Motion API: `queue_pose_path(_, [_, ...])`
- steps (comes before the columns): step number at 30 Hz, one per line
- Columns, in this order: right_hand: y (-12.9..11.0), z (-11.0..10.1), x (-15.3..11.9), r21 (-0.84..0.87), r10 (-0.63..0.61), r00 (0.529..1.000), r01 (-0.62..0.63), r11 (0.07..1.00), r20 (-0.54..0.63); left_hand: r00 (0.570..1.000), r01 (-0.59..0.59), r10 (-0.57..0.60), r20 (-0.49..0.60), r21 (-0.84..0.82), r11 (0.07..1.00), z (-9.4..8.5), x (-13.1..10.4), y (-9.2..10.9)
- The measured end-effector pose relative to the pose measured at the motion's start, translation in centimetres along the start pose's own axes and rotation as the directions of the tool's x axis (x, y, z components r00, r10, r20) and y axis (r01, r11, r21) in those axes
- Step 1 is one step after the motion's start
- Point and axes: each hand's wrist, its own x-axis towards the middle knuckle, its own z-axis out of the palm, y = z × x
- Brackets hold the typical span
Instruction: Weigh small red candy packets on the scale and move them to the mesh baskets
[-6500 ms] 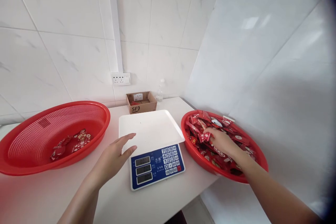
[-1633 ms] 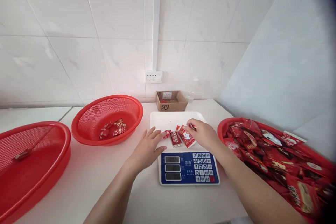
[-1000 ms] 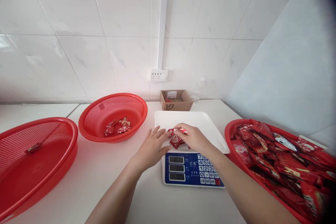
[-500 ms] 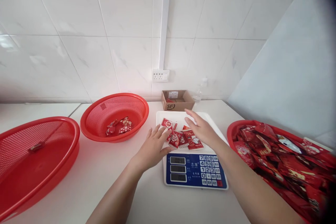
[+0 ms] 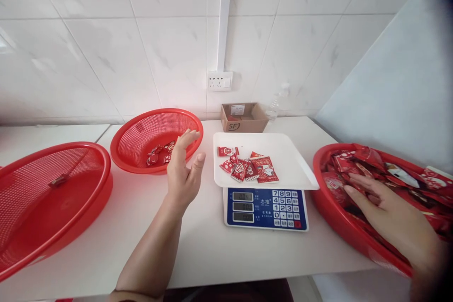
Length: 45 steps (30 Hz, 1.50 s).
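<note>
Several small red candy packets [image 5: 247,169] lie loosely grouped on the left half of the white tray [image 5: 293,174] of a digital scale [image 5: 265,210]. Raised above the table left of the scale is my left hand [image 5: 184,170], empty, its thumb apart from the fingers. It partly covers the front rim of the round red basket [image 5: 130,163] behind it, where a few red packets [image 5: 155,153] rest. My right hand [image 5: 391,217] reaches over the right-hand basket [image 5: 325,203], close to its heaped red packets [image 5: 368,160]. Its fingers are stretched and slightly bent, with nothing visibly gripped.
Another large red basket [image 5: 95,186] at the far left has one small dark packet [image 5: 58,180] in it. By the wall stand an open cardboard box [image 5: 246,125] and a clear plastic bottle [image 5: 274,106]. A wall socket [image 5: 220,81] is above. The table's front edge shows below.
My right hand has left the packets on the scale and moved right, over the full basket. My left hand has lifted away leftward. The view has tilted slightly down.
</note>
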Motion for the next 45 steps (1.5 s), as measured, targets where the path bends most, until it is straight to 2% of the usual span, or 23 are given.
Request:
queue_pose_path(3, [2.7,0.8,0.1,-0.136,0.065,0.995,-0.054,0.989,0.076,0.999,-0.018,0.016,-0.032,-0.057,0.998,0.0,0.0,0.2])
queue_pose_path(7, [4.1,1.5,0.5,-0.168,0.015,0.985,0.014,0.986,0.173,1.0,0.006,-0.006,-0.007,-0.018,1.0,0.2,-0.1,0.3])
queue_pose_path(11, [4.0,1.8,0.7,-0.222,0.011,0.983,0.031,0.974,0.186,0.999,0.003,-0.002,0.033,-0.013,1.0,0.4,-0.1,0.4])
queue_pose_path(15, [3.7,1.7,0.3,-0.208,-0.084,0.984,0.116,0.971,0.158,0.998,0.002,-0.003,0.062,0.015,1.0,0.5,0.0,0.3])
queue_pose_path(17, [3.3,1.4,0.0,-0.225,-0.053,0.981,0.095,0.97,0.187,0.997,0.01,-0.012,0.072,0.024,1.0,0.6,0.0,0.2])
queue_pose_path(20, [2.4,0.5,-0.2,-0.295,0.077,0.982,-0.024,0.955,0.172,0.995,0.022,-0.025,0.092,0.033,0.999,0.7,0.0,0.2])
queue_pose_path(24, [0.7,-1.4,-0.3,-0.284,0.152,0.987,-0.132,0.95,0.05,0.995,0.032,-0.038,0.095,0.069,0.997,0.7,0.1,0.4])
queue_pose_path(26, [-0.3,-2.4,-0.3,-0.196,0.163,0.986,-0.164,0.967,-0.021,0.995,0.031,-0.039,0.094,0.084,0.996,0.7,0.1,0.4])
queue_pose_path(28, [-1.5,-3.0,-0.2,-0.036,0.162,0.984,-0.164,0.986,-0.071,0.995,0.026,-0.035,0.096,0.094,0.995,0.8,0.0,0.4])
queue_pose_path(31, [-4.1,-2.7,0.4,0.227,0.07,0.994,-0.049,0.973,-0.084,0.993,0.012,-0.025,0.118,0.107,0.994,1.0,-0.2,0.1])
queue_pose_path(34, [-7.8,-0.5,1.8,0.318,-0.109,0.989,0.136,0.938,-0.101,0.988,-0.006,-0.011,0.151,0.113,0.994,1.2,-0.4,-0.1])
queue_pose_path(37, [-12.1,2.8,3.2,0.337,-0.286,0.956,0.292,0.895,-0.066,0.986,-0.014,-0.006,0.169,0.117,0.993,1.2,-0.6,-0.2])
queue_pose_path(40, [-15.7,5.5,3.9,0.367,-0.445,0.895,0.414,0.833,0.002,0.984,-0.021,0.0,0.177,0.117,0.993,1.0,-0.6,-0.1])
queue_pose_path(43, [-17.2,5.6,3.3,0.399,-0.559,0.812,0.464,0.791,0.165,0.984,-0.02,0.002,0.178,0.104,0.994,0.8,-0.6,-0.1])
queue_pose_path(45, [-16.8,4.1,2.6,0.435,-0.56,0.801,0.436,0.788,0.211,0.987,-0.02,0.005,0.161,0.091,0.996,0.8,-0.5,-0.1])
